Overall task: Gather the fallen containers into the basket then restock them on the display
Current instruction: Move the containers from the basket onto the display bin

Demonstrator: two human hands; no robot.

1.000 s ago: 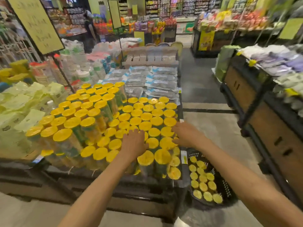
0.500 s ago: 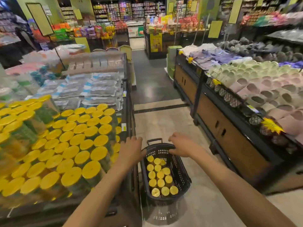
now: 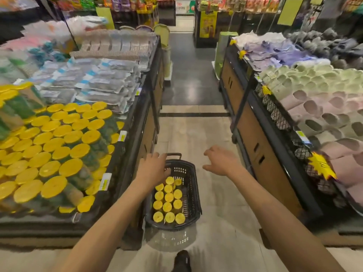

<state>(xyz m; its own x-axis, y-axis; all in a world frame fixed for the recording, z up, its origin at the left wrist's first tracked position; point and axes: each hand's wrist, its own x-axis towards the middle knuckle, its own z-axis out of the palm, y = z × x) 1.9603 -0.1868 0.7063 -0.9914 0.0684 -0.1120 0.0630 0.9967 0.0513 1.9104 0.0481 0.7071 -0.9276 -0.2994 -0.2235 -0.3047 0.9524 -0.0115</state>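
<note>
Dark perforated plastic basket (image 3: 191, 195), glossy floor (image 3: 216, 232)

A shop: an aisle (image 3: 193, 134) runs between display stands stacked with yellow-lidded containers (image 3: 59, 146), packets (image 3: 94, 85) and slippers (image 3: 318, 107), with price tags (image 3: 122, 136), signs (image 3: 289, 10) and a basket (image 3: 193, 201).

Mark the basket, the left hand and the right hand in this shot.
basket (image 3: 193, 195): head view, on its right wall.
left hand (image 3: 152, 167): head view, on the back of the hand, over the basket's far left corner.
right hand (image 3: 221, 161): head view, on the back of the hand.
</note>
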